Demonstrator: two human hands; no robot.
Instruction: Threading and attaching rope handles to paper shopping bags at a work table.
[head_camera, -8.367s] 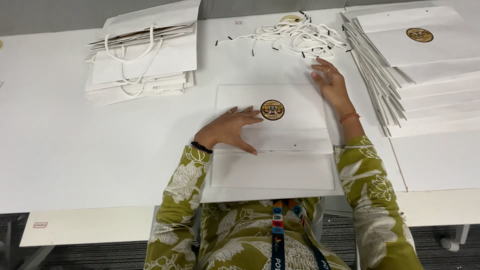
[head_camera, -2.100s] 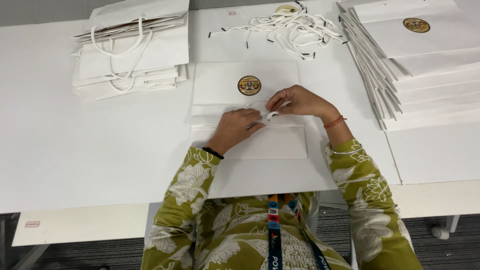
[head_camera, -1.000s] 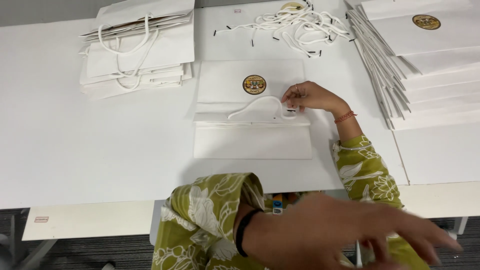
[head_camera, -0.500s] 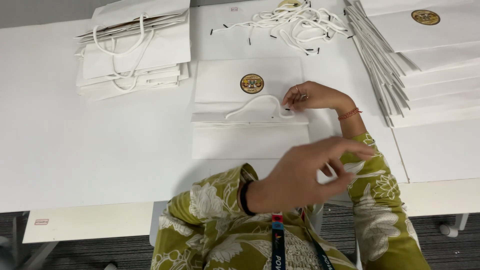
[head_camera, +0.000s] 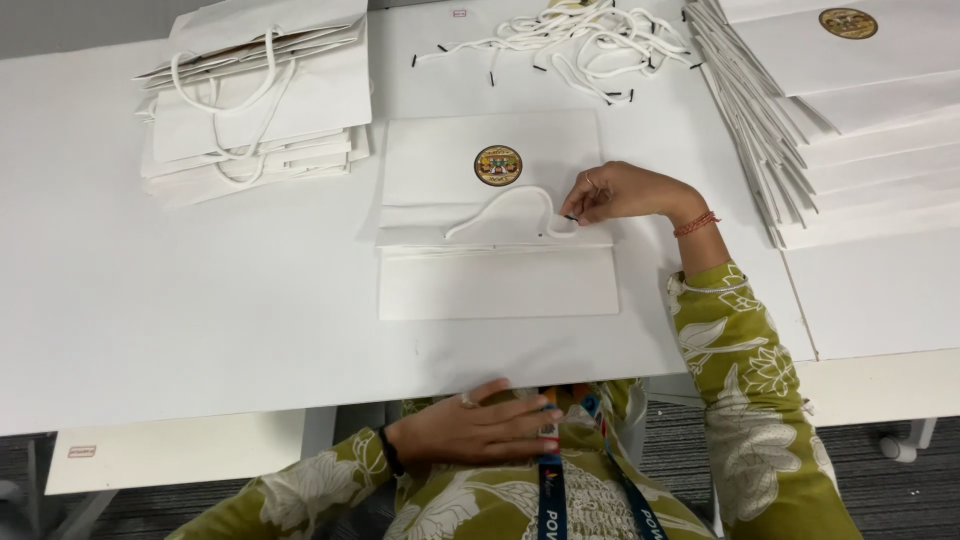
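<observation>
table (head_camera: 150, 330): white, spans the whole view, second white top butts against it at right, seam running down near the right edge.
flat bag stack (head_camera: 860, 110): far right, many unfolded white paper bags fanned in a slanted pile, top one has a round gold emblem.
finished bag stack (head_camera: 260, 110): far left rear, folded white bags piled up, white rope handles looping over the top one.
paper bag (head_camera: 490, 170): centre of table, lying flat, white, round gold-and-dark emblem on its upper half, bottom flap folded toward the person below it.
cord pile (head_camera: 570, 45): rear centre, loose white cords with black tips, tangled, just behind the paper bag, apart from it.
rope handle (head_camera: 505, 205): white, arched loop lying on the paper bag just under the emblem, right end at the bag's right side where the hand is.
right hand (head_camera: 625, 192): on the bag's right edge, fingers (head_camera: 580, 200) pinched together on the black-tipped end of the rope handle; red thread band on wrist, floral green sleeve.
left hand (head_camera: 470, 430): off the table, below its front edge, lying against the person's chest beside a blue lanyard (head_camera: 550, 490); fingers stretched out loosely, a little apart, holding nothing; ring and dark wristband visible.
</observation>
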